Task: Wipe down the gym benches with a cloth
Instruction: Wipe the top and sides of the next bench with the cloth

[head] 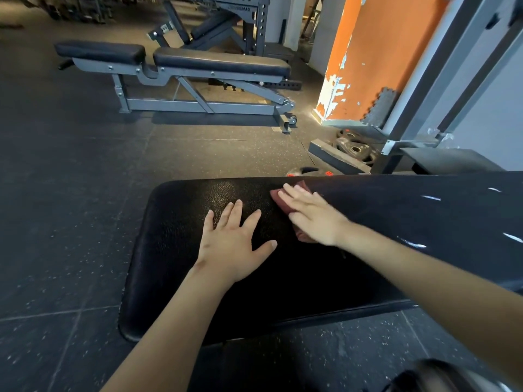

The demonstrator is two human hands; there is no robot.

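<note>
Two flat hands, gripping nothing: left hand [232, 244] braces on the bench [175, 250], right hand [314, 219] presses the cloth [283, 207] against its far side; cloth looks thin, limp, light, likely to bunch on textured vinyl, so I'd pin it under the whole palm.

- Site: you are in a gym, weights area.
- Directly under you: padded bench [184, 250], black, textured top.
- Ahead of you: adjustable bench [215, 62] on a grey steel frame, wheels at one end.
- Floor [70, 193]: dark speckled rubber tiles, seams visible.
- To your right: weight plates [355, 149] lying flat near an orange pillar [376, 52] with peeling paint.
- Far end: perforated steel rack [261, 24].
</note>
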